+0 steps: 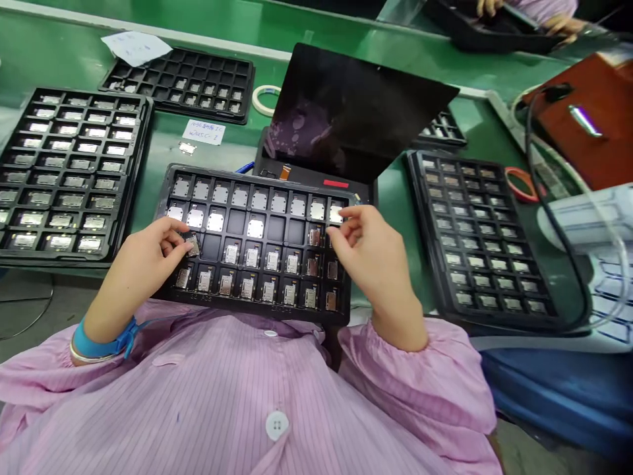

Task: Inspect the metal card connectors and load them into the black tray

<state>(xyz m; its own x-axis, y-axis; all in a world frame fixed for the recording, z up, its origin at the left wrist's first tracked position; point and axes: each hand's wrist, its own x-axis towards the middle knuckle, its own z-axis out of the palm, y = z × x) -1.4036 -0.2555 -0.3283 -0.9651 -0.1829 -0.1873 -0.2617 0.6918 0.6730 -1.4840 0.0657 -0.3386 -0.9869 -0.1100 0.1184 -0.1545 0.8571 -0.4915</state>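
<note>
A black compartment tray (277, 175) lies before me, tilted slightly, with its near edge at my lap. Most pockets hold small silver metal-shielded circuit modules (255, 226); several in the middle rows are bare. My left hand (161, 247), wearing a blue wrist strap (106, 340), pinches one module (192, 245) between thumb and fingers over the tray's left side. At the upper right corner is my right hand (373, 247), its fingers curled but thumb and index apart. The index tip is beside a module (335, 212) there; nothing shows between the fingertips.
Filled trays stand at left (64, 171) and right (487, 244); another tray (202, 86) lies behind. A black panel (356, 109) leans up behind my tray. Near it are a handwritten label (204, 131), a loose module (186, 148) and a tape roll (267, 100). A co-worker's hands (558, 25) show at far right.
</note>
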